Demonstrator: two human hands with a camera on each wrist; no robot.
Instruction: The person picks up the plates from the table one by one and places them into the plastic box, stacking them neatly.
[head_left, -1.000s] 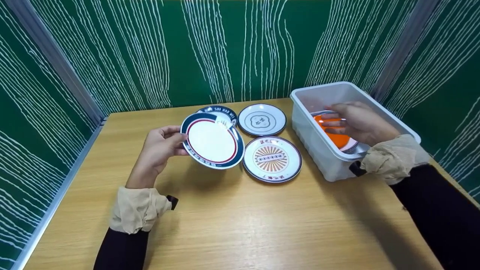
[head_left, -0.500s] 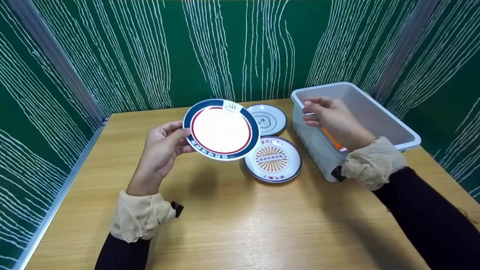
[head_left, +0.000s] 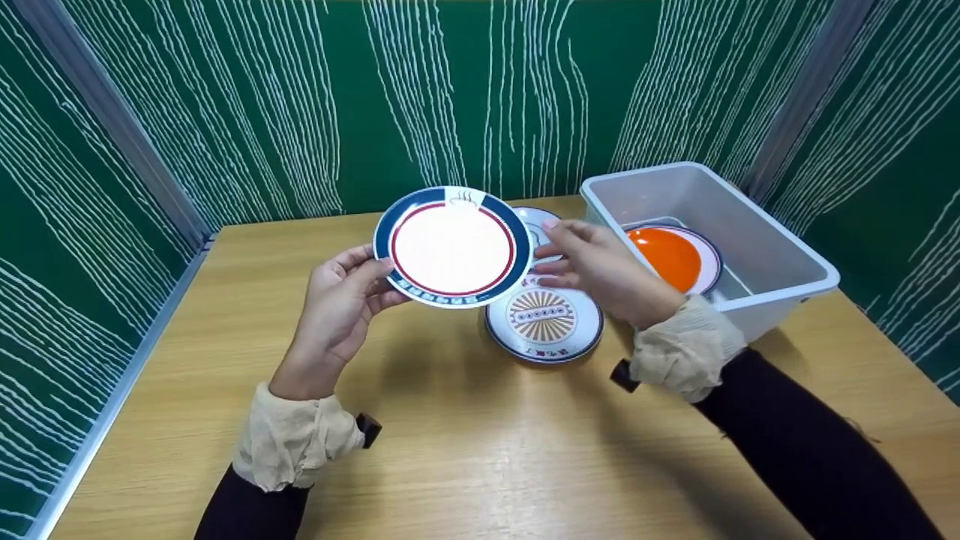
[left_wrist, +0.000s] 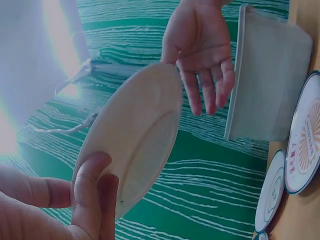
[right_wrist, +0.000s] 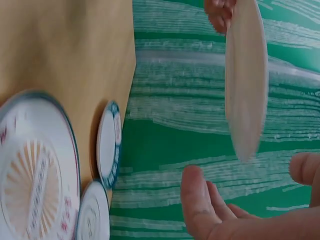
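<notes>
Right hand has swung left from over the tub to just beside the raised plate, itself slightly higher now. Its grip is wide, thumb and fingers spread, apart from the rim in the right wrist view. Left hand pinches the round plate's left rim at upper centre, face tilted toward the head camera, free edge toward the other hand's gap. Left arm rises from lower left; right arm slants in from lower right. Below, a sunburst plate lies on the worktop; an orange plate rests in the tub.
</notes>
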